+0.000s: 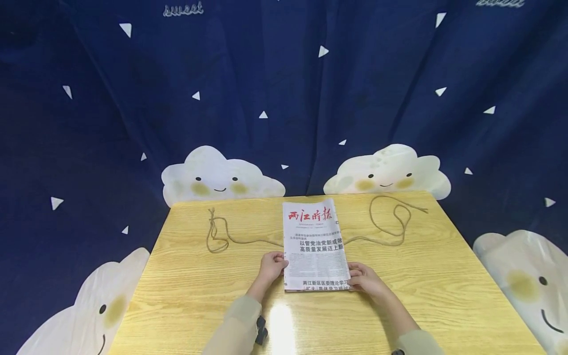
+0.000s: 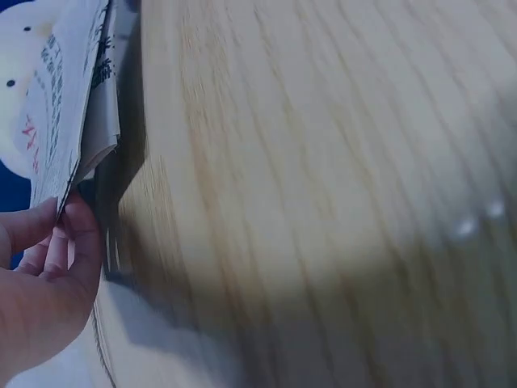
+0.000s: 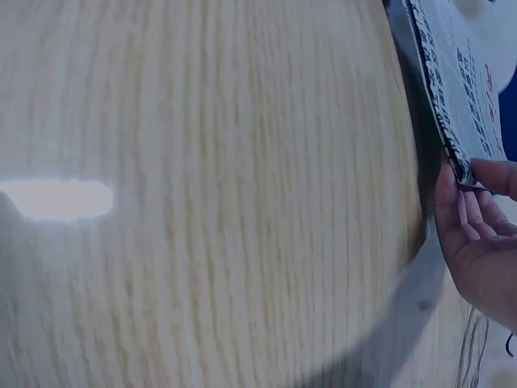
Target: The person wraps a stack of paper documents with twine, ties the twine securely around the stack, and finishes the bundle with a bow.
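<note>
A folded newspaper (image 1: 316, 254) with a red masthead lies in the middle of the table, its print facing up. My left hand (image 1: 271, 266) pinches its left edge between thumb and fingers. On the opposite side, my right hand (image 1: 365, 280) pinches the right edge near the lower corner. Both wrist views show the newspaper (image 2: 69, 105) (image 3: 452, 89) edge-on, with the thumb above and fingers below. A thin brown cord (image 1: 248, 242) comes out from both sides of the newspaper; its middle is hidden by the paper.
The cord's left end lies in a small bunch, and its right end makes wide loops near the back. The wooden table (image 1: 177, 296) backs onto a dark blue curtain (image 1: 284, 74) with cloud cutouts. A dark object (image 1: 261, 330) sits at the left cuff.
</note>
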### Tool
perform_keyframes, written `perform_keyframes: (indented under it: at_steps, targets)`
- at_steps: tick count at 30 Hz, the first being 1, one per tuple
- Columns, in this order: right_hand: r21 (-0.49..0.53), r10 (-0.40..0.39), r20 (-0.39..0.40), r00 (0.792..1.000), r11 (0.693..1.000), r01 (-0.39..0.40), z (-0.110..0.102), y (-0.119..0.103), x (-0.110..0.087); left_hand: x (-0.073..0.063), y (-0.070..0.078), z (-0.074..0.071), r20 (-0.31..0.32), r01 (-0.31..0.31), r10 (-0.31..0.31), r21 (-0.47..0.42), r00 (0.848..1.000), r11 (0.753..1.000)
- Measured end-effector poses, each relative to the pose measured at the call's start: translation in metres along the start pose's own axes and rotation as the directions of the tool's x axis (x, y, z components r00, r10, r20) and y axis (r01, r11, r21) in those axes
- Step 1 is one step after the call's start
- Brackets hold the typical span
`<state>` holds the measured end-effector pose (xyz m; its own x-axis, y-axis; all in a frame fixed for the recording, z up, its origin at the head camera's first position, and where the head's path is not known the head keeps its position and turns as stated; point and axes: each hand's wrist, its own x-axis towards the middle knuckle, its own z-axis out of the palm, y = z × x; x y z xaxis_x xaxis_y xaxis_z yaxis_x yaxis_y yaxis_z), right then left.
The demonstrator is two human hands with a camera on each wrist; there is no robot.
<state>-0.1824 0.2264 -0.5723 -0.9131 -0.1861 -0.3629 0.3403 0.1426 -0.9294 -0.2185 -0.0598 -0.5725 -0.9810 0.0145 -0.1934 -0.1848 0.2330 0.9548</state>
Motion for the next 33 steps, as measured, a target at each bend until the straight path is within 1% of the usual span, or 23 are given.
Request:
perform_keyframes:
  at_steps: [4, 8, 15, 19, 23, 25, 27, 28, 30, 33]
  targets:
    - [-0.003, -0.005, -0.003, 1.0, 1.0, 0.005, -0.007, 0.003, 0.001, 0.002, 0.002, 0.008, -0.004, 0.003, -0.003, 0.007, 1.0, 1.0]
    - [-0.011, -0.003, -0.002, 1.0, 1.0, 0.003, -0.011, 0.004, 0.002, 0.004, 0.002, 0.014, -0.018, 0.009, -0.009, 0.02, 1.0, 1.0]
    - [-0.046, 0.004, -0.056, 0.998, 0.999, -0.007, -0.012, 0.001, 0.001, 0.008, 0.0, 0.02, -0.028, -0.01, 0.011, 0.024, 1.0, 1.0]
    - [-0.085, 0.007, -0.099, 0.995, 0.996, -0.016, -0.011, -0.001, 0.0, 0.009, -0.001, 0.023, -0.029, -0.033, 0.035, 0.077, 0.999, 0.996]
    - [-0.17, -0.007, -0.148, 0.989, 0.985, -0.018, -0.009, -0.003, 0.0, 0.01, -0.002, 0.025, -0.02, -0.018, 0.021, 0.128, 1.0, 0.992]
    - [-0.238, -0.022, -0.179, 0.984, 0.971, -0.022, -0.007, -0.004, 0.0, 0.01, -0.002, 0.026, -0.008, -0.015, 0.017, 0.166, 1.0, 0.986]
    - [-0.321, -0.039, -0.202, 0.979, 0.947, -0.028, -0.006, -0.006, 0.0, 0.01, 0.0, 0.025, 0.009, -0.031, 0.03, 0.218, 1.0, 0.975]
    - [-0.361, -0.047, -0.214, 0.976, 0.932, -0.034, -0.006, -0.006, 0.0, 0.009, 0.001, 0.025, 0.013, -0.05, 0.049, 0.252, 0.999, 0.966]
    - [-0.429, -0.062, -0.241, 0.969, 0.902, -0.049, -0.005, -0.006, 0.0, 0.008, 0.004, 0.024, 0.014, -0.066, 0.065, 0.318, 0.998, 0.946]
    - [-0.517, -0.112, -0.246, 0.963, 0.856, -0.032, -0.003, -0.007, 0.002, 0.008, 0.009, 0.023, -0.005, -0.062, 0.07, 0.399, 0.998, 0.915]
